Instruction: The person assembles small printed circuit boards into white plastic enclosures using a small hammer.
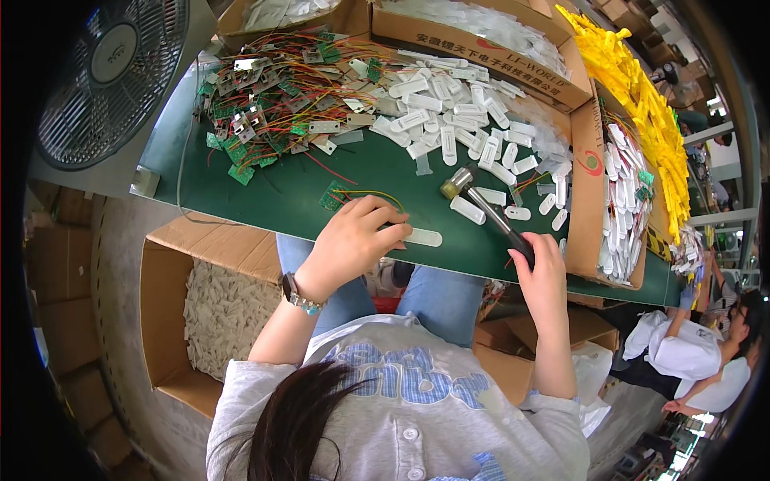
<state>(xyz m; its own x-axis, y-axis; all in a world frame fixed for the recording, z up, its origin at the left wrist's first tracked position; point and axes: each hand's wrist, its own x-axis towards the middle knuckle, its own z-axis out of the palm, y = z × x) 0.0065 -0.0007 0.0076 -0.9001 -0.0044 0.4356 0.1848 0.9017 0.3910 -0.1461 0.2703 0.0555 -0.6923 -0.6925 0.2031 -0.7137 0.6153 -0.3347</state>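
Near the front edge of the green table (277, 200), my left hand (361, 235) is closed on a long white plastic casing (423, 237). A small green circuit board (333, 196) with red and yellow wires lies just beyond that hand, its wires running toward my fingers. How they join the casing is hidden. My right hand (543, 260) grips a hammer (488, 208) by its black handle. Its head, with a yellowish face, is tilted toward the far left, above the table beside loose white casings (468, 210).
Circuit boards with tangled wires (265, 104) heap up at the back left, beside piled white casings (449, 112). A cardboard box (585, 160) of wired pieces stands right; yellow parts (642, 104) lie beyond. A fan (112, 64) is at the left, an open carton (172, 240) below the table.
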